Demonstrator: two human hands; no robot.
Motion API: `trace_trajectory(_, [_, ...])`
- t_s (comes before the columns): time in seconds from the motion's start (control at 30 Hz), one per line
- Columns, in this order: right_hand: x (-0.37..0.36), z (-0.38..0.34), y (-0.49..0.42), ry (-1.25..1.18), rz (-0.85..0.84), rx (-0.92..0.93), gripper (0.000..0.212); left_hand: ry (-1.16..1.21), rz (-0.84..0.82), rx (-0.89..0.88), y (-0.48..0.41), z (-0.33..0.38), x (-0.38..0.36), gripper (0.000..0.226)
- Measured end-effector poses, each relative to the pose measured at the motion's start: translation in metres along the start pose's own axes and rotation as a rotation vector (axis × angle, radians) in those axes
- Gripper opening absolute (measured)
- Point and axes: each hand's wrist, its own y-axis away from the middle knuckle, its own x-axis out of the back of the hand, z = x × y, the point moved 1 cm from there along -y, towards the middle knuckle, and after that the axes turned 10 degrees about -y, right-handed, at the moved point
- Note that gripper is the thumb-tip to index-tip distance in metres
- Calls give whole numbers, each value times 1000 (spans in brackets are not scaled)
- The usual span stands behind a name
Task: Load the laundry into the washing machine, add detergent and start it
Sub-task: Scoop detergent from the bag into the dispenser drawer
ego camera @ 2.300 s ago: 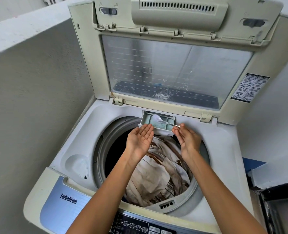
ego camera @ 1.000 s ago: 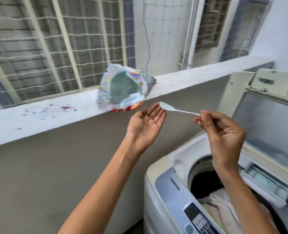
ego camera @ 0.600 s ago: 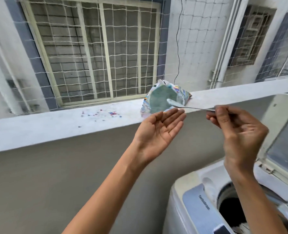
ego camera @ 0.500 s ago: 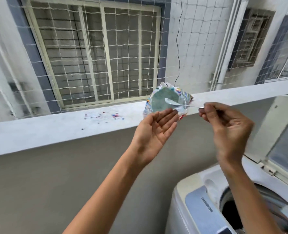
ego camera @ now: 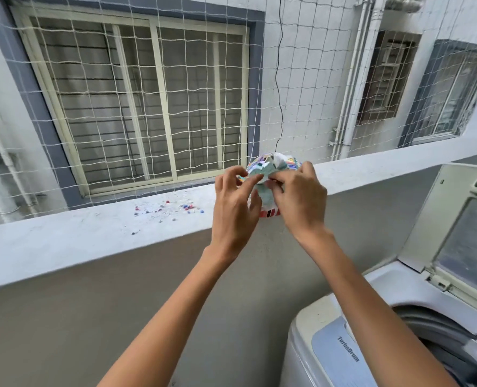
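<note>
A crumpled, colourful detergent bag (ego camera: 271,165) stands on the concrete ledge (ego camera: 92,236). Both hands are at its top. My left hand (ego camera: 236,203) pinches the bag's near edge from the left, and my right hand (ego camera: 297,196) grips the bag from the right, fingers curled onto the bag's top. No spoon shows; whether it is in the bag or behind my fingers I cannot tell. The top-loading washing machine (ego camera: 340,347) is at the lower right, its lid (ego camera: 455,219) raised and its drum mostly out of frame.
Spilled coloured detergent grains (ego camera: 170,210) lie on the ledge left of the bag. A safety net (ego camera: 148,93) spans the opening above the ledge, with windows of another building behind. A grey wall drops below the ledge, beside the machine.
My right hand carried the spoon from the machine's drawer to the bag, and the spoon is gone from sight. My left hand turned from palm-up to gripping the bag. The view swung left.
</note>
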Motion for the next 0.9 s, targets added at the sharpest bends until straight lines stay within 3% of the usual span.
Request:
trace_trajectory(0.13, [6,9,5,-65,109,56,21,-91,16,-18,-3,-8,-4,34])
trace_trajectory(0.37, [25,30,3,-222,190,-21,14,60,-25,38,-7,-3,0,39])
trace_trajectory(0.57, [18,42,9,-295,15,-175,37,97,-20,47,-11,-8,-4,48])
trace_trajectory(0.9, [-5,29,9,-301,-22,-246,26,-37,-92,55,-34,-23,0,45])
